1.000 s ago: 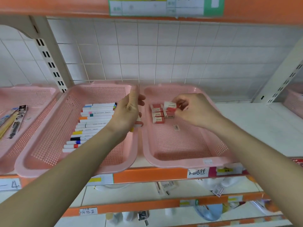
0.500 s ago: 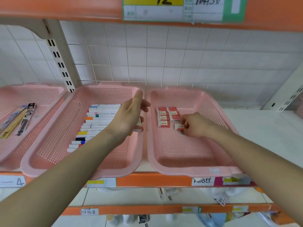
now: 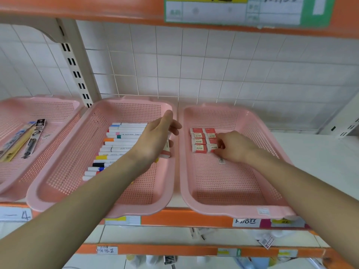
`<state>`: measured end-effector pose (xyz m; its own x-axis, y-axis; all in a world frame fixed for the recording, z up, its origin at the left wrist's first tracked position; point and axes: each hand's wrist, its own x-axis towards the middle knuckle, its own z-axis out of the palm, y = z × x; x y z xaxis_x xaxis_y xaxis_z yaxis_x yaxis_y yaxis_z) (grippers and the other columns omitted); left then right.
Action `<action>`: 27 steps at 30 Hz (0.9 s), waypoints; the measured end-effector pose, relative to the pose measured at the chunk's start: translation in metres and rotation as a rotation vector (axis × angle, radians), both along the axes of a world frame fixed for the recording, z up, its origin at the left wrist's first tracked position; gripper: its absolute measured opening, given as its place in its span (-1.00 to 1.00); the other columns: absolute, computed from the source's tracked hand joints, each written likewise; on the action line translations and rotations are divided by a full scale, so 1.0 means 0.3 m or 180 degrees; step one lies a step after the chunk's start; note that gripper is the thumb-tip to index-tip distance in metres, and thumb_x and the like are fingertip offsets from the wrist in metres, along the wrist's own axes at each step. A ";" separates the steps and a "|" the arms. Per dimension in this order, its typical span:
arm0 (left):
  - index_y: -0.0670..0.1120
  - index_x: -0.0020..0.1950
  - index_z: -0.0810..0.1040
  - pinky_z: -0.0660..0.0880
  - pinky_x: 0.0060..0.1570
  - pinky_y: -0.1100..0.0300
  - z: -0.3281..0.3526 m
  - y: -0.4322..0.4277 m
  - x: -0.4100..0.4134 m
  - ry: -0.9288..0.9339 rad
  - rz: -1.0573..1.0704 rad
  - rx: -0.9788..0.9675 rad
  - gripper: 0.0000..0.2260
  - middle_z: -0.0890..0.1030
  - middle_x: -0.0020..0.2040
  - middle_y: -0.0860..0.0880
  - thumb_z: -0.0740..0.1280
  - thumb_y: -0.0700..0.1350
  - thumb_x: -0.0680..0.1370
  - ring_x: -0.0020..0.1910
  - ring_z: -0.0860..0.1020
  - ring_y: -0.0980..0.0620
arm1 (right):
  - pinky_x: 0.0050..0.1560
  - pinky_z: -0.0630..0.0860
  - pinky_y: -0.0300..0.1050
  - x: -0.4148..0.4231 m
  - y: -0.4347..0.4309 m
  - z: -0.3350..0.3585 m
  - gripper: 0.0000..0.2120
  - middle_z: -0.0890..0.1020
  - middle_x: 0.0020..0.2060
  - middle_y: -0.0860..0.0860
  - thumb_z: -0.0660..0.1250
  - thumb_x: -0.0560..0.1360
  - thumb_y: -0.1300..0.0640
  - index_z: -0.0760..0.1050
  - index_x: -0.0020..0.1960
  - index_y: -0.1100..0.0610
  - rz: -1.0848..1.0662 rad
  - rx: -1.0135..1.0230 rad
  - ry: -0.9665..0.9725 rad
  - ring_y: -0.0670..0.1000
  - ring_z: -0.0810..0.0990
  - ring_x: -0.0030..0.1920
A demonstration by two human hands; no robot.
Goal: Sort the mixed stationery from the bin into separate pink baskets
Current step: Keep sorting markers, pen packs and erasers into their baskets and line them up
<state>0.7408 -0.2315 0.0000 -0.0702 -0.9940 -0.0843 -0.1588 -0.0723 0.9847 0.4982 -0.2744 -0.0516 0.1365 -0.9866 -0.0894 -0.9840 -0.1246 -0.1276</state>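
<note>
On shelf (image 3: pixel 194 217), right basket (image 3: pixel 223 211) | right hand (image 3: pixel 235 146) pinches one eraser (image 3: pixel 212 147), seating it beside the eraser block (image 3: pixel 198 140) | left hand (image 3: pixel 153 138) grips spare erasers (image 3: pixel 166 150) above marker basket (image 3: pixel 147 210) | markers (image 3: pixel 120 140), pens (image 3: pixel 21 140) already sorted in own baskets | judged well along; held erasers left; bin unseen
</note>
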 end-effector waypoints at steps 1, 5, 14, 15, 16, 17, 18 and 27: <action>0.00 -0.10 0.62 0.45 -0.41 0.20 0.000 -0.002 0.000 0.0011 -0.0003 -0.0001 -0.59 0.59 -0.11 0.07 0.08 0.18 0.67 -0.31 0.49 0.05 | -0.14 0.45 -0.10 0.003 -0.002 0.000 -0.82 0.58 0.00 0.00 0.36 0.50 -0.07 0.42 0.00 -0.02 0.0015 -0.0096 0.0096 0.04 0.52 -0.05; -0.01 -0.08 0.63 0.48 -0.40 0.18 -0.004 -0.009 -0.006 0.0063 -0.0017 0.0031 -0.59 0.59 -0.11 0.06 0.10 0.17 0.67 -0.32 0.48 0.04 | 0.12 0.46 0.01 0.036 -0.001 0.001 -0.43 0.41 0.31 -0.02 0.35 0.50 -0.20 0.33 0.44 -0.06 0.0457 -0.0425 0.0158 0.07 0.38 0.28; -0.02 -0.09 0.62 0.46 -0.46 0.24 0.002 -0.008 -0.004 0.0013 0.0031 0.0019 -0.61 0.59 -0.11 0.05 0.11 0.14 0.68 -0.33 0.48 0.05 | 0.24 0.42 0.00 0.055 -0.031 -0.034 -0.55 0.39 0.43 -0.06 0.29 0.56 -0.17 0.43 0.43 -0.09 0.0453 -0.0275 0.0183 0.07 0.34 0.36; -0.02 -0.09 0.62 0.45 -0.48 0.26 0.004 -0.007 -0.002 0.0003 0.0047 0.0009 -0.61 0.59 -0.12 0.06 0.10 0.14 0.68 -0.33 0.48 0.06 | 0.24 0.42 -0.01 0.054 -0.031 -0.036 -0.55 0.40 0.42 -0.05 0.30 0.56 -0.16 0.45 0.42 -0.07 0.0440 -0.0258 0.0118 0.08 0.35 0.35; -0.03 -0.08 0.61 0.44 -0.50 0.28 0.006 -0.006 0.000 -0.0002 0.0065 -0.0001 -0.61 0.58 -0.12 0.06 0.10 0.13 0.68 -0.33 0.49 0.06 | 0.23 0.42 0.00 0.054 -0.032 -0.038 -0.55 0.42 0.40 -0.04 0.30 0.56 -0.15 0.46 0.41 -0.06 0.0442 -0.0241 0.0082 0.08 0.36 0.34; -0.03 -0.08 0.61 0.43 -0.51 0.29 0.008 -0.005 0.001 0.0006 0.0083 -0.0008 -0.61 0.58 -0.12 0.06 0.09 0.13 0.68 -0.32 0.49 0.06 | 0.21 0.43 0.00 0.056 -0.032 -0.038 -0.56 0.44 0.37 -0.03 0.31 0.56 -0.14 0.47 0.40 -0.04 0.0462 -0.0238 0.0078 0.08 0.38 0.33; -0.04 -0.09 0.61 0.44 -0.51 0.29 0.009 -0.005 0.000 0.0033 0.0100 -0.0009 -0.60 0.58 -0.13 0.06 0.08 0.13 0.69 -0.32 0.49 0.05 | 0.20 0.44 -0.01 0.057 -0.031 -0.037 -0.56 0.46 0.34 -0.03 0.31 0.56 -0.14 0.47 0.39 -0.04 0.0481 -0.0253 0.0073 0.08 0.39 0.32; -0.03 -0.12 0.53 0.47 -0.43 0.20 0.009 -0.019 -0.049 0.0607 0.0692 0.0019 -0.54 0.42 -0.13 0.01 0.00 0.21 0.68 -0.32 0.47 0.02 | -0.13 0.44 -0.31 0.214 0.148 0.143 -0.90 0.61 -0.15 -0.10 0.40 0.51 0.07 0.60 -0.03 0.08 0.0719 -0.1712 -0.2011 -0.15 0.53 -0.19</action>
